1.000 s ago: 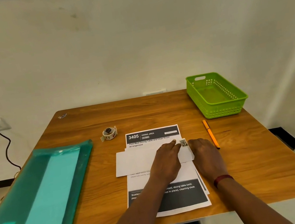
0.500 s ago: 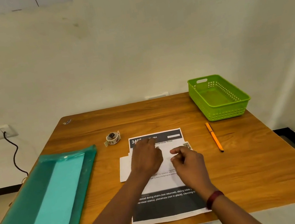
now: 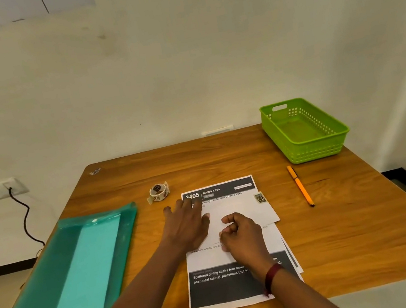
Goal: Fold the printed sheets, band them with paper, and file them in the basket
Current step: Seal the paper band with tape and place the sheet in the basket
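Note:
A stack of printed sheets (image 3: 227, 285) lies at the table's near middle, its top sheet headed "3405 Dining Area". Across the stack lies a white folded paper (image 3: 244, 211) with a small sticker (image 3: 259, 197) at its right end. My left hand (image 3: 187, 224) rests flat on the paper's left end, fingers spread and reaching past it toward the table. My right hand (image 3: 240, 234) sits on the paper's middle with its fingers curled; nothing shows between them. The green basket (image 3: 331, 150) stands at the far right corner with nothing visible inside.
A roll of stickers (image 3: 159, 192) lies just beyond my left hand. An orange pen (image 3: 301, 192) lies right of the sheets. A teal plastic folder (image 3: 69, 280) covers the table's left side. A wall socket with a black cable (image 3: 23, 212) is at the left.
My left hand has slid left along the white paper, from the sticker end to its left end. My right hand has moved from the right end to the middle, fingers curled.

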Tool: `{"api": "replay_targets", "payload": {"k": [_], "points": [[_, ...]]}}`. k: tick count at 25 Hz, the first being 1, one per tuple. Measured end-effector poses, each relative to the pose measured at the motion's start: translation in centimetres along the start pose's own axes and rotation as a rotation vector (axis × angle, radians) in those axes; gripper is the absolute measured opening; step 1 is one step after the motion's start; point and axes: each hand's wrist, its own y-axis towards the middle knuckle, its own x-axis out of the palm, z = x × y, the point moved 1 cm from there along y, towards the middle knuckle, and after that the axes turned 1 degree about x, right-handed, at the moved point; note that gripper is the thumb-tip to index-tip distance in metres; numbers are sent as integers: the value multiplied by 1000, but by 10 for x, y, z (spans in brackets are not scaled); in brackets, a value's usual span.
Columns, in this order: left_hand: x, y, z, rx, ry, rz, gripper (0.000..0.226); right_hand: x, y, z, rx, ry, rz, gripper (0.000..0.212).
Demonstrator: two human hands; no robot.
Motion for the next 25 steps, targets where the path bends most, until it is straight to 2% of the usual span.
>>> {"api": "replay_targets", "payload": {"k": [3, 5, 8, 11, 13, 17, 20, 21, 23, 25], "points": [[-2, -1, -3, -38, -45, 31, 47, -4, -5, 3, -36, 55, 9, 26], [-8, 4, -8, 3, -198, 28, 42, -4, -7, 5, -59, 93, 11, 25], [-17, 12, -19, 73, -459, -122, 34, -2, -9, 7, -68, 188, 16, 21], [-22, 12, -26, 45, -532, -256, 28, -4, -12, 7, -72, 281, 31, 18], [-24, 9, -24, 17, -628, -283, 27, -6, -16, 5, -105, 349, 89, 18], [-32, 0, -18, -134, -908, -215, 31, -13, -23, -2, -142, 396, 227, 20], [-35, -2, -10, -286, -1073, -130, 32, -19, -25, -9, -10, 400, 309, 14], [-35, -1, -7, -337, -1142, -88, 31, -21, -27, -13, 56, 405, 291, 12], [-40, 1, 4, -423, -1234, -5, 31, -23, -27, -21, 177, 431, 151, 14], [-44, 4, 17, -501, -1206, 83, 31, -25, -28, -29, 212, 413, 17, 20]]}}
